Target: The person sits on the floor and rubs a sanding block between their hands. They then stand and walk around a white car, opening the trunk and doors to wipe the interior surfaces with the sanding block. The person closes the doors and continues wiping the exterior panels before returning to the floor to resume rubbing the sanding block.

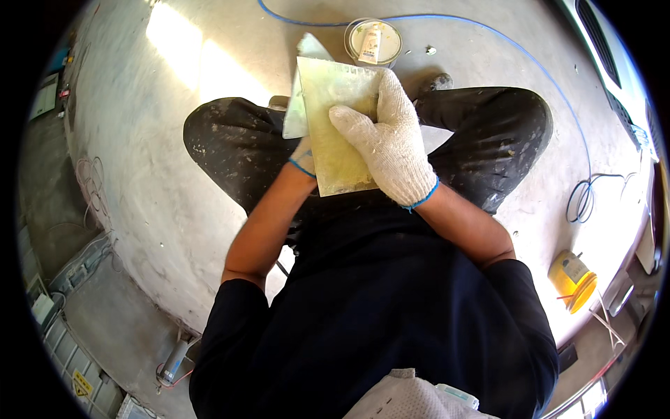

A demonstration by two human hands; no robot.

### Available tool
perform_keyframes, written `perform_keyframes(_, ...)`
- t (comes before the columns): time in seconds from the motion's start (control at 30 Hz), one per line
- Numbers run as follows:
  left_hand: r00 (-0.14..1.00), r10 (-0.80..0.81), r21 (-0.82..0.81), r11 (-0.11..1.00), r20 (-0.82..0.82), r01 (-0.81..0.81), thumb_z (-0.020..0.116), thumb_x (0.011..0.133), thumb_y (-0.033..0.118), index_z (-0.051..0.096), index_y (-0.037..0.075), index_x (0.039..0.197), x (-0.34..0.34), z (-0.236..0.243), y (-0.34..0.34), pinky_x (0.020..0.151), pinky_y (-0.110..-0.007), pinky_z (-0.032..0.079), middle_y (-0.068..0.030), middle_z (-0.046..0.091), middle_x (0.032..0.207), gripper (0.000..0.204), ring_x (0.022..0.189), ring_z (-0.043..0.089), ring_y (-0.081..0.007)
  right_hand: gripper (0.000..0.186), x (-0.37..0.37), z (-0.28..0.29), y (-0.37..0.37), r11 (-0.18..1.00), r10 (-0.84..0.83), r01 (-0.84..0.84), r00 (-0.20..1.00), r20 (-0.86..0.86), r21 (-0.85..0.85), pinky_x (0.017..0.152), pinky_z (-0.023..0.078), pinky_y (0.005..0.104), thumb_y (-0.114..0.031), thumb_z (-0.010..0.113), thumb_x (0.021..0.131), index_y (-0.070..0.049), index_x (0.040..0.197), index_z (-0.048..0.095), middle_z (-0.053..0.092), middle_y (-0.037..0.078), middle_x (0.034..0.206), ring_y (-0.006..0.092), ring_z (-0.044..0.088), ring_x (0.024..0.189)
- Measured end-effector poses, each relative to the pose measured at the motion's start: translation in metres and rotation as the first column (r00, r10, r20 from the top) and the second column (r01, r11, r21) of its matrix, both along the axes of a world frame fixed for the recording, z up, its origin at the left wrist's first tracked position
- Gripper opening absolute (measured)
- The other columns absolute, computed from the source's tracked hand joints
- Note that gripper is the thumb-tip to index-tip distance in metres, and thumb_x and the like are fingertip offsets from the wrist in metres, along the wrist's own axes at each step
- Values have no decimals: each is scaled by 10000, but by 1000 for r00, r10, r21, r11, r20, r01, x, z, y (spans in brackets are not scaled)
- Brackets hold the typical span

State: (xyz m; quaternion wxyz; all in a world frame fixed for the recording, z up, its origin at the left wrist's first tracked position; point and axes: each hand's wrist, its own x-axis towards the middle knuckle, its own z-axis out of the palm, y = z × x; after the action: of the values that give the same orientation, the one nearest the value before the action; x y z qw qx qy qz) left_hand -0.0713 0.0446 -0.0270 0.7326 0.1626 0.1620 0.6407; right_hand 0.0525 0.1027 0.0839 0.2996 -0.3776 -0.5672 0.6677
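My right hand (pixel 391 140), in a white knitted glove with a blue cuff, grips a translucent yellowish rectangular board (pixel 336 167) by its right side, thumb across the front and fingers along the edge. A pale, greenish-white board (pixel 294 112) with an angled top corner lies behind it, poking out at the left and top. My gloved left hand (pixel 304 157) is at the lower left of both boards, its fingers hidden behind them. Both boards are held over my bent legs in paint-flecked dark trousers (pixel 502 140).
A tube (pixel 370 42) lies on a lidded can (pixel 387 52) beyond the boards. A blue hose (pixel 488 28) curves to dark coils (pixel 579 206) at right. A yellow bucket (pixel 571 276) sits lower right, a vehicle (pixel 600 49) upper right, metal equipment and cables (pixel 77 272) at left.
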Motion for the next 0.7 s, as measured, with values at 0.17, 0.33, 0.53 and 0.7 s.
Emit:
perform_keyframes(0.17,999,15,-10,1000,31,-15,262,1079,530,253,74,1571,19,-16,-7,1190,-436,349,-155,376,1570,671,1432,397,-303,324,3,2,-1,1000,14,-15,998,67,13,875,523,303,-85,684,899,5,1178,549,654,72,1067,120,599,985)
perform_keyframes(0.33,965,19,-132,990,-262,-56,270,1078,532,242,75,1576,24,-3,-12,1194,-432,342,-152,362,1579,676,1442,382,-300,305,3,-5,0,987,-32,7,987,-160,-158,872,526,291,-102,699,914,4,1169,568,653,50,1037,108,601,963)
perform_keyframes(0.53,908,-160,-320,947,-387,31,283,1074,532,233,77,1579,17,18,-10,1197,-429,335,-149,349,1588,681,1452,368,-297,286,17,-23,7,989,-34,26,998,-55,-148,849,539,282,-88,682,934,17,1180,578,658,58,1044,98,606,960)
perform_keyframes(0.7,756,-25,-115,991,-654,-67,306,1067,526,239,82,1577,42,7,-19,1194,-430,336,-149,349,1587,680,1452,368,-297,247,15,-6,10,976,12,-48,986,-165,-211,784,536,314,-122,701,912,27,1054,566,659,92,951,131,608,891)
